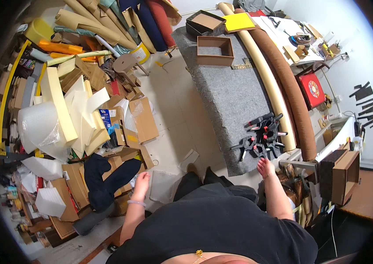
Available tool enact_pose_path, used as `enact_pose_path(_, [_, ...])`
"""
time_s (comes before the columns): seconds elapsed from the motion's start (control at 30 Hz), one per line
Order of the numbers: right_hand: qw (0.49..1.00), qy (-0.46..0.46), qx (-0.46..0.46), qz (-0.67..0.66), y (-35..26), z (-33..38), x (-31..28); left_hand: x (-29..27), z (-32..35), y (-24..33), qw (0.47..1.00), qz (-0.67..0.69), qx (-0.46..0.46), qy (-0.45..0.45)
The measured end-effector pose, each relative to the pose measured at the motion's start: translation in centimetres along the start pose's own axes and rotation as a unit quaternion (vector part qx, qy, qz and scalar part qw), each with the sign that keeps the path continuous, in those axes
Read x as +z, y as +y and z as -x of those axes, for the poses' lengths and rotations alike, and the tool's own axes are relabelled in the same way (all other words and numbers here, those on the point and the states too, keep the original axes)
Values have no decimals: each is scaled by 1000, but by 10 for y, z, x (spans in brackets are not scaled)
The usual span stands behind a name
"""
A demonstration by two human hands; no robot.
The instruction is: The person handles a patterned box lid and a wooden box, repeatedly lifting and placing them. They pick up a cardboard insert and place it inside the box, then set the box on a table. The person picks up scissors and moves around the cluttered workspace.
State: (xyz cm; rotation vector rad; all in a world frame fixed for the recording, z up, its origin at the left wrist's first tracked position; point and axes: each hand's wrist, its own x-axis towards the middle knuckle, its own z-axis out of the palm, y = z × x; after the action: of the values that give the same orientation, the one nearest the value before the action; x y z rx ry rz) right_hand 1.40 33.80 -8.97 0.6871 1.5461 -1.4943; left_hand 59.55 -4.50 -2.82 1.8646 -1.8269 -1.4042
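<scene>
My right hand is at the near right corner of a grey felt-covered table, fingers loosely apart and holding nothing. Just beyond its fingertips lies a heap of black spring clamps with red tips, which it does not visibly touch. My left hand hangs at my left side with its fingers curled in and nothing seen in them. Nearest to it are dark cloth draped over cardboard and a clear plastic sheet on the floor. A brown open box stands at the table's far end.
Long cream and brown rolls lie along the table's right side. Foam boards, bubble wrap and cardboard crowd the left. A stool stands farther off. At right are a brown box frame and a red chair.
</scene>
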Motion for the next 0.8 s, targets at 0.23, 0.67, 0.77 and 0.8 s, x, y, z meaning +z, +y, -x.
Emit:
enact_pose_path(0.23, [995, -46, 27, 84, 6, 4, 67, -17, -40, 97, 996, -23, 65, -49])
enact_pose_path(0.67, [969, 160, 145, -116, 68, -23, 41, -45, -152, 240, 907, -283, 145, -275])
enact_pose_path(0.77, [981, 122, 141, -56, 23, -52, 117, -54, -224, 247, 907, -317, 119, -251])
enact_pose_path(0.8, [983, 120, 137, -32, 7, -67, 142, -58, -241, 260, 906, -327, 110, -246])
